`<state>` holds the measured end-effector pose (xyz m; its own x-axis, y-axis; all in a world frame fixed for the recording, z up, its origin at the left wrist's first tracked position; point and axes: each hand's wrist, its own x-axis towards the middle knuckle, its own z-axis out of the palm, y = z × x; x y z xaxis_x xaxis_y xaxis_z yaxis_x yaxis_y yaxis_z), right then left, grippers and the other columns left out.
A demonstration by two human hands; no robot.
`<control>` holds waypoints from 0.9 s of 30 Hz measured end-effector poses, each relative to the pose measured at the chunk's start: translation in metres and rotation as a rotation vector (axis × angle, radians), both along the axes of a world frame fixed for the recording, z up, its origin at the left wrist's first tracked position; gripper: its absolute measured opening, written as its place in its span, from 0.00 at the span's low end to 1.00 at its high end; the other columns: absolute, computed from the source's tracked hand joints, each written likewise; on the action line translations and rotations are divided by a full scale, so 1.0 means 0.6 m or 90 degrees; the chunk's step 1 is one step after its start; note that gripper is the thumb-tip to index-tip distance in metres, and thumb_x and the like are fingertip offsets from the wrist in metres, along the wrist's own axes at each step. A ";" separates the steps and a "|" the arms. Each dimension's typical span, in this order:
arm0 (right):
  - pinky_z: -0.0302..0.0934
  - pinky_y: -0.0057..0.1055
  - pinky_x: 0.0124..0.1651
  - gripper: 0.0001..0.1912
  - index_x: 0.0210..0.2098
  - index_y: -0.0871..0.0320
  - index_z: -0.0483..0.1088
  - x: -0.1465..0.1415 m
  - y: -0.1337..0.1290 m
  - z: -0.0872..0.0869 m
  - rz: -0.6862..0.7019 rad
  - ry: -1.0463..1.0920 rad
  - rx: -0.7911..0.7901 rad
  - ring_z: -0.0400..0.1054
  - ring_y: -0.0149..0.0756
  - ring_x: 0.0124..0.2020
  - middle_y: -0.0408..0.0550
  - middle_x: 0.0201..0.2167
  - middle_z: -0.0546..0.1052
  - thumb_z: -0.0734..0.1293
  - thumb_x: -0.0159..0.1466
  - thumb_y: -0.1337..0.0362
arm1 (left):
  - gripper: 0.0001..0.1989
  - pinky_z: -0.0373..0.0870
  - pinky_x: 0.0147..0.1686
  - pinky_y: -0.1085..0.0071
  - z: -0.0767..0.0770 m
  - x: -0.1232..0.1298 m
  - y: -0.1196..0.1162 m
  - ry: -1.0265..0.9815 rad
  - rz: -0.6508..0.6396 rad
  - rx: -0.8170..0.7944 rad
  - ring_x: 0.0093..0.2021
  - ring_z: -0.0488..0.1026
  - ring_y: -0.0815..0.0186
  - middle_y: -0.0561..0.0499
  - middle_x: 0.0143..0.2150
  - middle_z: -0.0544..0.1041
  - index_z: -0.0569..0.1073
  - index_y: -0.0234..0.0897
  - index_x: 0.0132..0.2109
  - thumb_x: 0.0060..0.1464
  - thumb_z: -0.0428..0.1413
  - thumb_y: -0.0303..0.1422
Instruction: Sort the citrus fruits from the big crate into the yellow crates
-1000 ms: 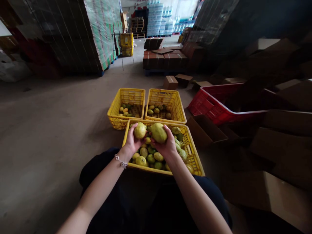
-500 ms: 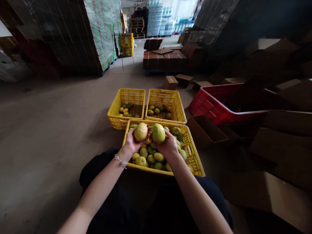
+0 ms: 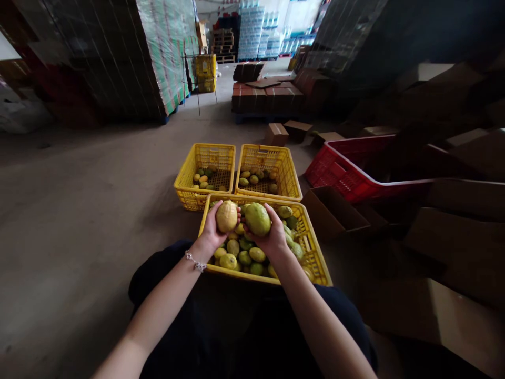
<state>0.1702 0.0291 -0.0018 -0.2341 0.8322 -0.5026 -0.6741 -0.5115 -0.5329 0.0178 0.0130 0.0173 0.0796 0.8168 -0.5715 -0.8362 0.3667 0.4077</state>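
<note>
My left hand point(image 3: 213, 230) is wrapped round a pale yellow, lumpy, lemon-like fruit point(image 3: 226, 216). A greener fruit point(image 3: 258, 219) of similar size lies in my right hand point(image 3: 275, 237), its fingers curled beneath and the thumb along its side. Both hands are side by side above the near yellow crate point(image 3: 319, 258), with a small gap between the two fruits. Beneath them, this crate holds many green and yellow fruits point(image 3: 257, 255). Part of its contents is hidden by my hands and forearms.
Two more yellow crates, a left one point(image 3: 184, 188) and a right one point(image 3: 294, 173), stand just beyond, each with several fruits. To the right are a red crate point(image 3: 339, 171) and open cardboard boxes point(image 3: 333, 213). Farther off, flattened cartons point(image 3: 268, 99) lie stacked on a pallet.
Both fruits have been turned in my hands and now show other sides. The green one has tilted, and the hands have moved slightly apart. The crates have not moved.
</note>
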 end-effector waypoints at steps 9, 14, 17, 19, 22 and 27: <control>0.65 0.28 0.18 0.09 0.33 0.55 0.74 -0.012 -0.007 0.024 -0.009 -0.005 -0.008 0.73 0.36 0.19 0.44 0.23 0.81 0.70 0.65 0.56 | 0.19 0.83 0.38 0.66 0.008 0.007 0.001 -0.051 0.065 -0.033 0.33 0.81 0.62 0.45 0.32 0.80 0.76 0.32 0.50 0.71 0.48 0.42; 0.61 0.26 0.14 0.05 0.31 0.55 0.72 -0.016 -0.013 0.034 -0.025 -0.026 0.028 0.70 0.33 0.17 0.41 0.22 0.80 0.71 0.62 0.64 | 0.09 0.81 0.33 0.73 0.014 0.005 0.000 -0.023 0.102 0.001 0.29 0.78 0.66 0.50 0.31 0.79 0.76 0.35 0.45 0.68 0.56 0.36; 0.62 0.26 0.14 0.09 0.31 0.55 0.72 -0.011 -0.010 0.032 -0.021 -0.019 0.017 0.72 0.35 0.17 0.43 0.21 0.79 0.70 0.65 0.59 | 0.09 0.82 0.33 0.72 0.015 0.005 -0.002 -0.014 0.101 0.019 0.29 0.79 0.67 0.49 0.34 0.80 0.76 0.35 0.46 0.69 0.55 0.35; 0.66 0.28 0.17 0.10 0.34 0.56 0.74 -0.008 -0.007 0.028 0.002 0.004 -0.001 0.75 0.38 0.20 0.46 0.23 0.81 0.68 0.67 0.56 | 0.13 0.81 0.32 0.72 0.014 0.007 -0.003 -0.004 0.070 0.031 0.28 0.78 0.67 0.49 0.33 0.80 0.76 0.33 0.48 0.70 0.53 0.38; 0.75 0.35 0.27 0.14 0.43 0.58 0.76 -0.003 -0.002 0.021 0.043 0.038 -0.023 0.80 0.44 0.29 0.50 0.27 0.83 0.64 0.70 0.55 | 0.21 0.79 0.28 0.74 0.009 0.007 -0.003 0.031 0.000 0.053 0.27 0.78 0.67 0.46 0.33 0.81 0.77 0.30 0.53 0.72 0.50 0.44; 0.78 0.45 0.39 0.15 0.43 0.56 0.75 0.003 0.005 0.005 0.043 0.041 -0.033 0.82 0.49 0.37 0.51 0.30 0.84 0.60 0.72 0.55 | 0.25 0.81 0.33 0.70 -0.004 0.004 0.003 0.021 -0.041 0.076 0.33 0.81 0.63 0.40 0.44 0.84 0.72 0.31 0.64 0.72 0.50 0.45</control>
<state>0.1720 0.0319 0.0011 -0.3215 0.7870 -0.5265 -0.6697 -0.5821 -0.4612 0.0202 0.0148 0.0151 0.1171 0.8728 -0.4738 -0.7983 0.3666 0.4779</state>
